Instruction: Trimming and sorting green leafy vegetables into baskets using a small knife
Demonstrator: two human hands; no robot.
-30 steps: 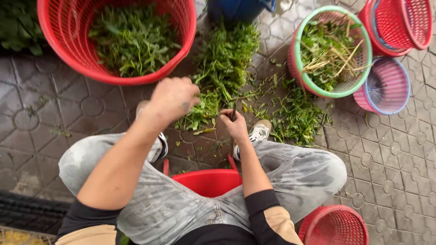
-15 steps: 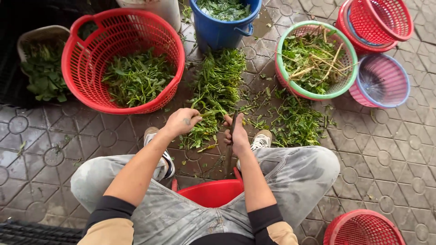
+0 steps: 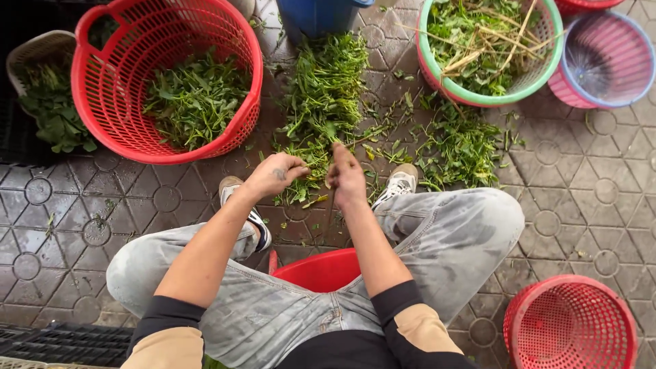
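Blue bucket [image 3: 321, 15] cut off by top edge.

Soft, even daylight with faint shadows, a wet sheen on the paving tiles [image 3: 581, 198], sharp throughout, edges bowing slightly.

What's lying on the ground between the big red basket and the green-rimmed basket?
In the head view, a long pile of leafy green stems lies on the wet paving between the big red basket and the green-rimmed basket, with loose leaves scattered beside it.
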